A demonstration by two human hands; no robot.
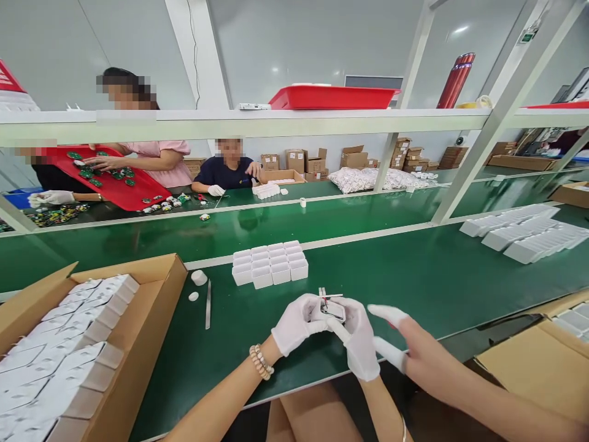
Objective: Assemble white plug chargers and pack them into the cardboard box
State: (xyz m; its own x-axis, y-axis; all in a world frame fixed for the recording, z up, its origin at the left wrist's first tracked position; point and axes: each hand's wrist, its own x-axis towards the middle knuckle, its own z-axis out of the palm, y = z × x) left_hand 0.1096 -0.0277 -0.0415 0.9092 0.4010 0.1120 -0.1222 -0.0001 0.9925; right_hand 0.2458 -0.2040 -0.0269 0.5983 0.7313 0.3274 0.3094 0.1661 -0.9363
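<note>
My left hand (297,323), in a white glove with a bead bracelet at the wrist, grips the left side of a small white device housing (332,310). From the right, my gloved right hand (361,337) holds the same housing, its fingers closed around it. The housing is tilted with its open side partly showing. A short red wire and thin white strips stick up at its top; the fingers hide the rest. Just right of my right hand, a co-worker's hand (409,334) with white finger covers points toward it, apart from the housing.
A block of white boxes (270,264) stands ahead. Tweezers (208,305) and a white roll (199,277) lie left. A carton (161,325) of white units flanks me; rows of white cases (529,230) lie right. A shelf beam (276,126) crosses above. Co-workers sit opposite.
</note>
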